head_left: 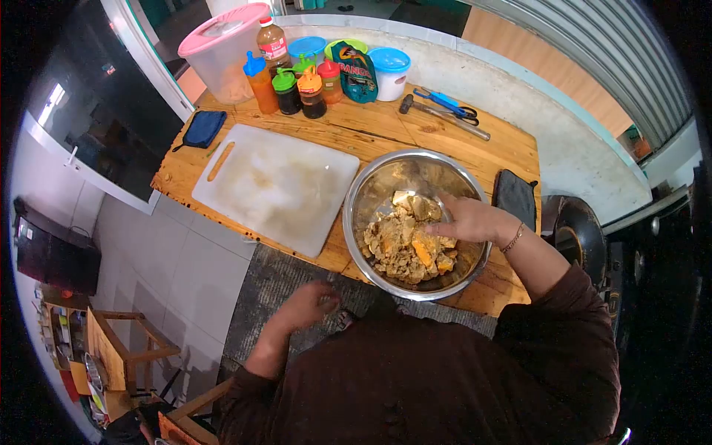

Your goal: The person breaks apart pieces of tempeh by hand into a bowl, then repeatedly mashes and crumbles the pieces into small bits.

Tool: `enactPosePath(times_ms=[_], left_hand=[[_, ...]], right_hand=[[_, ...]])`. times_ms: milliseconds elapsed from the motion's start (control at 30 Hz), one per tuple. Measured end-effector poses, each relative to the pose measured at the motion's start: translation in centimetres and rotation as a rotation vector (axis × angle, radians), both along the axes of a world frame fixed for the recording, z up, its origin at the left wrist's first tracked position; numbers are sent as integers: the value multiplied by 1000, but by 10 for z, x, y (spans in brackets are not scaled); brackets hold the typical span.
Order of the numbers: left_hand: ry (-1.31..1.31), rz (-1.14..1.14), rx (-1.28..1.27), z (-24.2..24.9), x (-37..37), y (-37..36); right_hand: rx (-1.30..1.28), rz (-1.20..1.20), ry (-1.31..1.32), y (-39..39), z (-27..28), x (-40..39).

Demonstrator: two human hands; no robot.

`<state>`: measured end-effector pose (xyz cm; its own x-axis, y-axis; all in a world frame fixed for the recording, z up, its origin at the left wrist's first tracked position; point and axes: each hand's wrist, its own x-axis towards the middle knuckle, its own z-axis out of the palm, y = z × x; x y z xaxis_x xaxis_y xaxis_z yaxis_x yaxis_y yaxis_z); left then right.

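Observation:
A large steel mixing bowl (pixel 354 248) stands at the table's front edge, to the right of the cutting board. Inside it lies a lumpy tan mixture (pixel 400 241) with pale tofu-like chunks and orange pieces. My right hand (pixel 471 220) reaches in over the bowl's right side, thumb apart from the fingers, touching the mixture; some fingertips are hard to make out. Off the table's front edge, my left hand (pixel 305 304) hangs in the air with loosely curled fingers and no visible object in it.
A white cutting board (pixel 278 185) lies left of the bowl. Sauce bottles (pixel 287 93), lidded tubs (pixel 391 73) and a green pouch (pixel 356 73) line the back. A hammer (pixel 445 117) and blue-handled scissors (pixel 445 101) lie behind the bowl. Dark cloth pads (pixel 514 199) and a wok (pixel 582 230) are at right.

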<state>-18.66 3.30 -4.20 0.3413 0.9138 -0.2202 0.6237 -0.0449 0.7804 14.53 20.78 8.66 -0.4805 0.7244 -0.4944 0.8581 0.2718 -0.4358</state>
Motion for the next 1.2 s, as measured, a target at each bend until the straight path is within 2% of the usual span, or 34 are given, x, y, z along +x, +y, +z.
enactPosePath(times_ms=[133,233,300,333,433,533,633,733,833,967,1033,1133,1200], left_hand=[[-250,273,145,57,28,37],[-430,480,244,36,44,67],[-456,538,91,50,56,75],[-468,567,15,56,61,77],[-545,594,186,15,67,95],[-429,719,136,11,70,102],[-285,727,317,15,78,99],[-258,722,328,19,82,95],[-297,678,352,5,84,93],[-273,683,313,12,90,76],[-298,670,344,5,89,72],[-324,579,189,44,84,63],[-377,703,70,54,81,70]], right_hand=[[-126,0,-44,-1,-11,-14],[-133,55,-154,-7,-45,-29],[-90,48,-230,-13,-54,-43],[-41,-35,-182,-16,-61,-48],[77,-6,-228,-16,-65,-61],[223,-48,-135,-6,-81,-63],[219,31,-195,7,-82,-64],[193,95,-153,17,-79,-63],[261,36,-147,18,-77,-63],[226,70,-164,37,-108,-57],[234,104,-169,35,-94,-58],[31,105,-365,34,-54,-69],[1,268,-144,39,-52,-56]])
